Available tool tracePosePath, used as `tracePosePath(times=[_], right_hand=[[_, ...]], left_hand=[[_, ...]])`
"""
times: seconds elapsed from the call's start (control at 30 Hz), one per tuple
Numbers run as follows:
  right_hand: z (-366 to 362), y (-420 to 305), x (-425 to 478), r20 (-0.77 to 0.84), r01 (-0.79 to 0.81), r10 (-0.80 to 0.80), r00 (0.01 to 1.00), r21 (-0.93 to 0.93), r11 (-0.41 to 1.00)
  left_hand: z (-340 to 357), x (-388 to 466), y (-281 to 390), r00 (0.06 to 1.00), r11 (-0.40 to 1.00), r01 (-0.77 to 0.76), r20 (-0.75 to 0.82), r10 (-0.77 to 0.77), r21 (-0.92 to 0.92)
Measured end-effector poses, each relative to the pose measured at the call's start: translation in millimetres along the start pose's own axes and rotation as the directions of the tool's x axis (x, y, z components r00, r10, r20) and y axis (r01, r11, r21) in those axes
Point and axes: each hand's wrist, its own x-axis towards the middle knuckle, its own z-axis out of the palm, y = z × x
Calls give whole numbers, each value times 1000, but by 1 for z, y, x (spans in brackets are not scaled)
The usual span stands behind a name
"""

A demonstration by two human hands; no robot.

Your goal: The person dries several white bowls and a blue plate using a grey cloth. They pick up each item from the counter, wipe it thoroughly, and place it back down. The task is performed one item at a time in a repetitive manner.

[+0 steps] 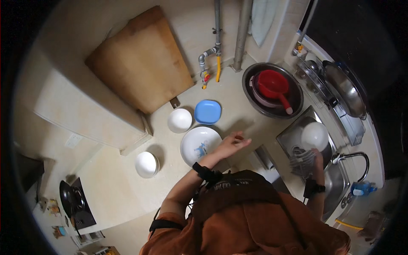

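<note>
My left hand [234, 145] hovers with fingers partly bent and apart, holding nothing. Its wrist passes over the edge of a large white plate [193, 142] with a blue animal print. Over the sink [288, 135], the fingers of my right hand [318, 162] meet the lower edge of a white bowl [315, 136]. A blurred, pale, wire-like thing [301, 162] lies right beside that hand; which of the two it grips I cannot tell. Left of the plate are a white bowl [179, 120] and a stack of white bowls [146, 164]. A blue square dish [207, 112] sits behind the plate.
A metal basin [247, 95] holds a red dipper [273, 84] at the back. The faucet [357, 155] arches beside the sink. A wooden cutting board [143, 60] leans on the wall by the pipes [217, 35]. A dish rack [346, 122] stands right; a black wok [68, 197] sits far left.
</note>
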Motion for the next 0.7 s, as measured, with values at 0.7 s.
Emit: tracePosePath(times=[0.7], right_hand=[[268, -130, -60, 513, 596, -568, 644, 129, 793]], left_hand=[[-39, -70, -10, 782, 836, -314, -621, -41, -450]])
